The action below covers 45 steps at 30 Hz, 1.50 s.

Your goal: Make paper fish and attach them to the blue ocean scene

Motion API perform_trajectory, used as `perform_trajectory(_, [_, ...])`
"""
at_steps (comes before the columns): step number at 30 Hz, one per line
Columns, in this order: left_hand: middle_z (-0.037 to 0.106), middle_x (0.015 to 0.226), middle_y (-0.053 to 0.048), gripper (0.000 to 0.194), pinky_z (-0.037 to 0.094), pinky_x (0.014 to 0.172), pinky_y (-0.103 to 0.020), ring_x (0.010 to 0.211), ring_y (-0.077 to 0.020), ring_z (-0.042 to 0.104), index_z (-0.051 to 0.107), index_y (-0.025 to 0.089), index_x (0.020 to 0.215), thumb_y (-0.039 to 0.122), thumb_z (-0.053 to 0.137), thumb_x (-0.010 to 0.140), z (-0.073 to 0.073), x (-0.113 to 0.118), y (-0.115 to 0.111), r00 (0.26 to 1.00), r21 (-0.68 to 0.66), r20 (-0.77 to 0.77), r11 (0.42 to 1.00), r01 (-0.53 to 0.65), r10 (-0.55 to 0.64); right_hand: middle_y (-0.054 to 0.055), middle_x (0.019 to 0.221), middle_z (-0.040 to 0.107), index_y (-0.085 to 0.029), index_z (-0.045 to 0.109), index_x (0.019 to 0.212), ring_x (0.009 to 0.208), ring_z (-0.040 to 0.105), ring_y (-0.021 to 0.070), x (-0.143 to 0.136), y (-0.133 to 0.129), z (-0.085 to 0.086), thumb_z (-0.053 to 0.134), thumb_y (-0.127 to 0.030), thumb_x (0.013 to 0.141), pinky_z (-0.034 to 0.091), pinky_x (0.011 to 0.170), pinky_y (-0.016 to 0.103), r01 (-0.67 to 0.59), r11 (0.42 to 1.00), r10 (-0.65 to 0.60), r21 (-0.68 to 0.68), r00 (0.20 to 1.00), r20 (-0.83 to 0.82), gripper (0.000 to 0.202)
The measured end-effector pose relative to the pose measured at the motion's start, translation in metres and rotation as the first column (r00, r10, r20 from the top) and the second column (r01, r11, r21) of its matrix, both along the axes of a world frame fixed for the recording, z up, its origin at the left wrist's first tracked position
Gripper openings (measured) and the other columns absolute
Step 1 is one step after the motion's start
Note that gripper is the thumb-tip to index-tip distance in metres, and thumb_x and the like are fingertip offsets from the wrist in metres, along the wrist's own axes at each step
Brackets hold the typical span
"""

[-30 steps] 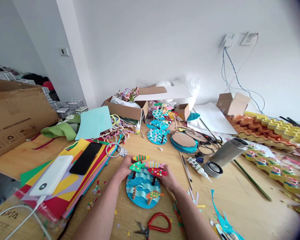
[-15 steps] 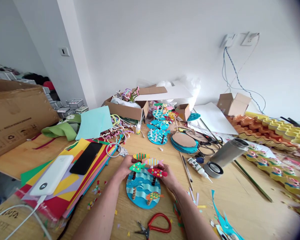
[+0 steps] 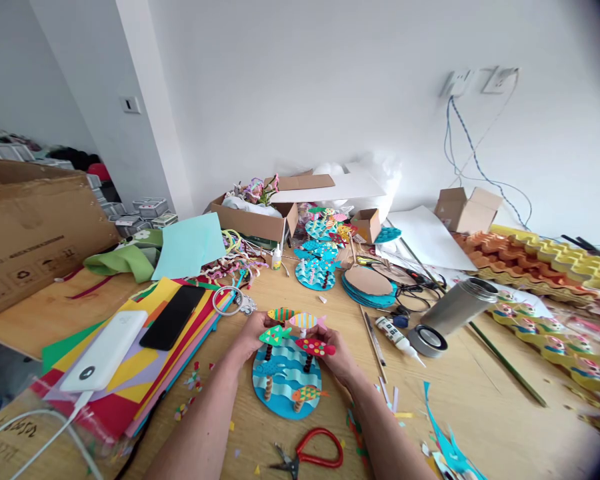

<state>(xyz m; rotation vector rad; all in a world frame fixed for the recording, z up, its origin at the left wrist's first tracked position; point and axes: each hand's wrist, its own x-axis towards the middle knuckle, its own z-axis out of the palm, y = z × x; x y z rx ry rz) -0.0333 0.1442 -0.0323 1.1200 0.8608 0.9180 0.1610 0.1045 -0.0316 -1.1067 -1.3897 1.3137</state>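
Head view, clock positions read around its middle. White wall (image 3: 300, 100) at twelve o'clock. Wooden table (image 3: 473, 380) across the lower half. Cardboard box (image 3: 40, 227) at nine o'clock, open at the top. Egg trays (image 3: 525, 257) at three o'clock, orange and yellow. Paper stack (image 3: 153, 363) at eight o'clock, many-coloured. Steel flask (image 3: 457, 307) near four o'clock, with lid (image 3: 427, 339) just beside. Fish board (image 3: 285, 403) at six o'clock, round and blue with wavy strips, set between both hands. Left hand (image 3: 253, 333) toward seven o'clock, curved inward at the board's far left edge; fingertips hidden, so cannot tell whether pinching or loose. Right hand (image 3: 338, 357) between five and six o'clock, bent inward at the far right edge; fingertips likewise hidden, grip impossible to tell. Power bank (image 3: 105, 350) and phone (image 3: 173, 318) at eight o'clock, both on the paper stack. Scissors (image 3: 317, 450) at six o'clock, red-handled, just below the board. Glue bottle (image 3: 394, 335) between four and five o'clock, lying down. Red fish (image 3: 314, 347) on a dark post, partly overlapping the right hand; green fish (image 3: 273, 335) just beside the left.
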Motion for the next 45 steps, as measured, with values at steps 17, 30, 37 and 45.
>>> perform_trajectory(17, [0.072, 0.066, -0.006, 0.031, 0.046, 0.06, -0.028, 0.065, -0.0218, 0.064, 0.073, 0.01, 0.071, 0.025, 0.083, 0.046, -0.015, 0.0, 0.008, 0.997, 0.027, -0.023, 0.997, -0.072, 0.073, 0.0, 0.065, 0.066, -0.017, 0.063, 0.078, 0.055, 0.055, 0.0131, -0.001, 0.003, -0.011, 0.077, -0.038, 0.059, 0.043, 0.054, 0.025, 0.033, 0.999, -0.033, 0.007, 0.999, -0.016, 0.033])
perform_trajectory(30, [0.073, 0.069, -0.005, 0.03, 0.048, 0.061, -0.027, 0.07, -0.0227, 0.066, 0.074, 0.012, 0.077, 0.025, 0.081, 0.051, -0.012, -0.001, 0.006, 0.999, 0.061, 0.014, 0.998, -0.033, 0.032, 0.001, 0.066, 0.068, -0.017, 0.065, 0.069, 0.065, 0.059, 0.0171, -0.002, 0.0, -0.001, 0.07, -0.025, 0.062, 0.046, 0.062, 0.027, 0.043, 0.997, -0.044, 0.065, 0.999, 0.012, 0.011])
perform_trajectory(37, [0.073, 0.069, -0.008, 0.035, 0.047, 0.056, -0.026, 0.066, -0.0219, 0.066, 0.074, 0.01, 0.082, 0.023, 0.082, 0.05, -0.01, -0.003, 0.005, 0.999, 0.022, 0.013, 0.999, -0.035, 0.035, 0.001, 0.066, 0.066, -0.017, 0.062, 0.067, 0.061, 0.056, 0.0155, 0.0, 0.002, -0.01, 0.07, -0.024, 0.064, 0.044, 0.06, 0.027, 0.065, 0.994, -0.067, 0.087, 0.997, 0.023, 0.011])
perform_trajectory(45, [0.073, 0.069, -0.007, 0.033, 0.046, 0.055, -0.024, 0.065, -0.0205, 0.066, 0.074, 0.009, 0.081, 0.021, 0.083, 0.051, -0.008, -0.005, 0.004, 0.999, 0.009, 0.017, 0.999, -0.044, 0.044, 0.003, 0.082, 0.071, -0.017, 0.068, 0.083, 0.079, 0.063, 0.0197, -0.003, -0.001, -0.001, 0.064, -0.025, 0.071, 0.048, 0.073, 0.03, 0.014, 0.997, -0.016, 0.077, 1.0, 0.026, 0.015])
